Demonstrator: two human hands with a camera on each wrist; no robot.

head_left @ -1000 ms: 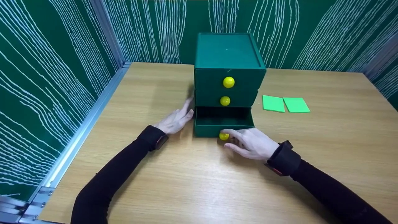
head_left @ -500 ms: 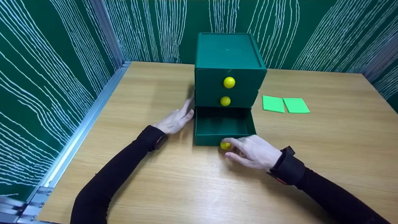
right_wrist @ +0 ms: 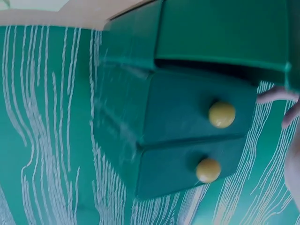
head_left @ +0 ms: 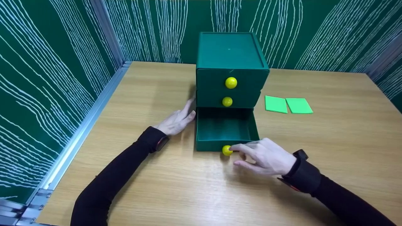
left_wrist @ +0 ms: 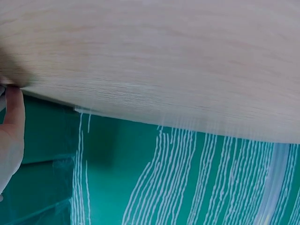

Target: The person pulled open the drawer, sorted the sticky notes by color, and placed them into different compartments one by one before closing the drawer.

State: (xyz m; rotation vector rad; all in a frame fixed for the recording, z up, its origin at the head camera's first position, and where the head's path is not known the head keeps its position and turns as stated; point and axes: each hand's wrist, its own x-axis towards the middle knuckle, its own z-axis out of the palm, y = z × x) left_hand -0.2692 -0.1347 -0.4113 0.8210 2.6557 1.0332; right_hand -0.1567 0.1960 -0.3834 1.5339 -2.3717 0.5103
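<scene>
A dark green drawer unit (head_left: 230, 50) stands on the table, its bottom drawer (head_left: 207, 145) pulled out and bare inside. The upper two drawers are closed, with yellow ball knobs. My right hand (head_left: 267, 157) is at the bottom drawer's yellow knob (head_left: 226, 150). The index fingertip reaches the knob's right side, while the thumb is apart from it, lower down. Against the unit's left side lies my left hand (head_left: 176, 121), its fingers extended and partly hidden behind the corner. In the right wrist view, the closed drawers' fronts (right_wrist: 187, 108) show beside the left hand.
Two bright green square cards (head_left: 289, 105) lie side by side to the right of the unit. Green walls (head_left: 157, 31) with white wavy lines enclose the wooden table (head_left: 188, 188) at the back and sides, and a metal rail (head_left: 84, 131) runs along the left.
The bottom drawer has slid out further toward me. My right hand came back with it, then loosened from the knob and shifted right. My left hand has stayed in place.
</scene>
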